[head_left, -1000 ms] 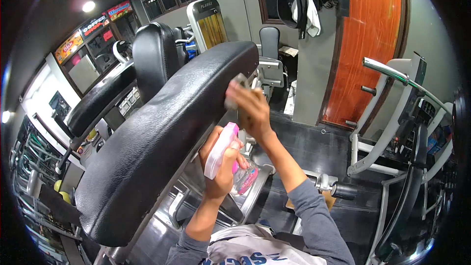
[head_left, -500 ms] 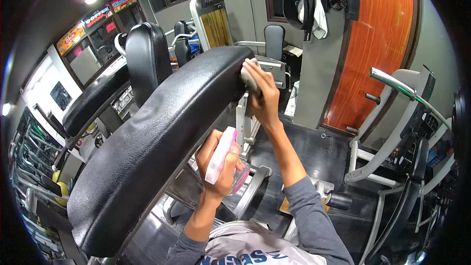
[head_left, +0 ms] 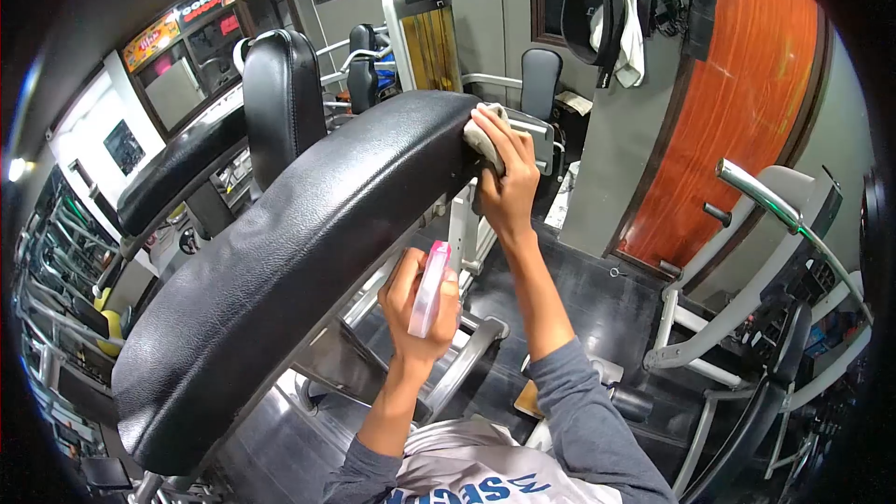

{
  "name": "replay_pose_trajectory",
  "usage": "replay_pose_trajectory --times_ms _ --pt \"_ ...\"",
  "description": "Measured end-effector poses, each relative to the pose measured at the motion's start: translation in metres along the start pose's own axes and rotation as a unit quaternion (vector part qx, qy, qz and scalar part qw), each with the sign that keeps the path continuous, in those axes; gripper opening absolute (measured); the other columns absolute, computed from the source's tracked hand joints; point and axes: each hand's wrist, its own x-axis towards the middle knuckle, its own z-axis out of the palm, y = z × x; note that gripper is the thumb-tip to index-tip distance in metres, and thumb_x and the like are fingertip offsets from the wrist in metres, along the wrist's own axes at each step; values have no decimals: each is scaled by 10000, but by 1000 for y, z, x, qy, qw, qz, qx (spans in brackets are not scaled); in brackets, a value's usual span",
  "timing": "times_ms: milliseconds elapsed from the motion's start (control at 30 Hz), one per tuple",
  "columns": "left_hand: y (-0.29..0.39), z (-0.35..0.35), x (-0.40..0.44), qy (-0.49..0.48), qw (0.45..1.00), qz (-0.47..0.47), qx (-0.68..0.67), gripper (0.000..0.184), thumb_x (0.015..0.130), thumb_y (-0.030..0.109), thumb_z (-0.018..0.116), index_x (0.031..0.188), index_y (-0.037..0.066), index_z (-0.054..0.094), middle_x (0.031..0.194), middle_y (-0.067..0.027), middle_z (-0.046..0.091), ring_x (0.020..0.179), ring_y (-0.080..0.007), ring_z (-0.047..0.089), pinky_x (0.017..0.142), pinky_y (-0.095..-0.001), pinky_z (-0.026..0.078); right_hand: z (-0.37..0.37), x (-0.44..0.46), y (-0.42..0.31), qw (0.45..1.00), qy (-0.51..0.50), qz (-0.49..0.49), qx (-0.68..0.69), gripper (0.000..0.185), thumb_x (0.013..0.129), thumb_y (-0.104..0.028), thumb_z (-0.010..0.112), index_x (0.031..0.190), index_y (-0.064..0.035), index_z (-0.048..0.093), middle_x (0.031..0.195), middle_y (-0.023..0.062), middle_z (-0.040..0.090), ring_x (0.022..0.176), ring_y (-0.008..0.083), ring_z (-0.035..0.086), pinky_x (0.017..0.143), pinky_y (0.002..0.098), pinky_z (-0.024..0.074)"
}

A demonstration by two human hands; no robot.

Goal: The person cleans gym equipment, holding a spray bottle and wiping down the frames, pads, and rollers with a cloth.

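A long black padded bench (head_left: 280,252) slants across the view from lower left to its far end near the middle. At that far end, my right hand (head_left: 507,163) presses a light grey cloth (head_left: 483,138) against the pad's end face. My left hand (head_left: 418,303) is wrapped round a spray bottle with a white and pink trigger head (head_left: 432,285), held just right of the pad's lower edge and apart from it. The bottle's body is mostly hidden behind the hand.
Behind the bench stand an upright black backrest (head_left: 280,103) and a weight-stack machine (head_left: 420,33). To the right are an orange wooden door (head_left: 747,84) and a grey-framed machine (head_left: 728,317). A belt and a white cloth (head_left: 632,51) hang on the wall rack.
My right hand and the cloth have shifted slightly on the pad's far end. The spray bottle has turned more upright in my left hand. The whole view has tilted a little.
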Motion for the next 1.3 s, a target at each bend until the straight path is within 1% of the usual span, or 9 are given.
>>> replay_pose_trajectory --times_ms 200,333,433,500,567,700,833,1033,1300 --pt "-1 25 13 23 987 103 121 181 865 161 595 754 38 520 545 -68 524 464 -182 576 475 -319 425 1 -38 -1 996 -2 84 20 735 649 100 517 1349 -113 592 1385 101 578 1138 323 559 1045 383 410" --pt "5 37 19 42 982 111 146 220 846 148 638 727 35 491 541 -93 457 460 -202 497 477 -339 381 -16 -50 14 968 70 227 83 456 808 43 576 1251 -37 650 1359 140 585 1209 291 568 1068 355 395" --pt "4 39 20 39 981 87 170 243 838 148 656 713 37 479 553 -94 461 463 -200 467 484 -331 377 -29 -73 -2 945 130 286 90 320 879 -33 621 1193 3 666 1173 112 608 1111 252 587 1008 311 415" --pt "2 39 22 27 983 53 173 270 787 144 692 703 34 459 594 -112 500 500 -296 510 485 -371 401 -37 -92 -11 915 141 341 162 334 883 -20 595 1210 13 649 1123 91 604 1072 208 580 975 294 417" --pt "-4 38 23 31 984 52 169 277 785 146 695 699 36 455 586 -110 496 496 -290 506 483 -370 396 -44 -99 -31 868 167 394 253 342 876 -14 553 1212 16 612 1055 51 595 1011 148 565 930 274 420" --pt "-9 36 24 37 984 58 167 291 779 143 704 696 37 446 583 -106 497 488 -271 493 486 -377 392 -42 -130 -31 849 158 464 197 264 833 -6 547 1096 5 568 990 46 590 940 136 563 889 279 445" --pt "-4 29 20 29 987 52 147 280 784 135 704 709 35 454 585 -91 484 484 -235 469 485 -355 381 -26 -107 -18 925 101 344 125 340 774 36 603 1110 23 652 1103 116 665 1073 206 620 968 314 450" --pt "-6 8 10 6 998 -15 58 251 828 146 674 731 26 476 589 -69 456 502 -157 437 492 -313 366 30 -83 -28 962 111 229 101 503 711 45 600 1205 -31 658 1217 160 646 1142 335 619 1009 376 458" --pt "1 -8 7 -36 999 -27 10 237 863 163 653 743 31 497 582 -42 502 496 -129 520 479 -287 400 32 -75 -12 973 114 188 65 550 678 108 557 1190 -49 679 1189 131 666 1143 281 631 967 327 476"
